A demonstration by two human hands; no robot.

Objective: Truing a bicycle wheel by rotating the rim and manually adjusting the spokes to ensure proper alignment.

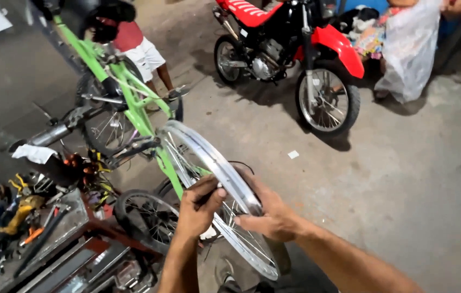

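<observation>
A bare silver bicycle rim [198, 146] with spokes stands mounted in the fork of an upturned green bicycle frame [133, 103]. My left hand [198, 209] grips the rim's near edge from the left, fingers curled over it. My right hand [271, 214] holds the same stretch of rim from the right, thumb and fingers pressed on the metal. A thin black strip or cable [241, 164] loops just above my right hand.
A second wheel with a black tyre [143, 214] leans low by a cluttered tool tray [40, 228]. A red and black motorcycle [295, 49] is parked behind. One person stands by the green frame [141, 49]; another holds a plastic bag [409, 49] at top right.
</observation>
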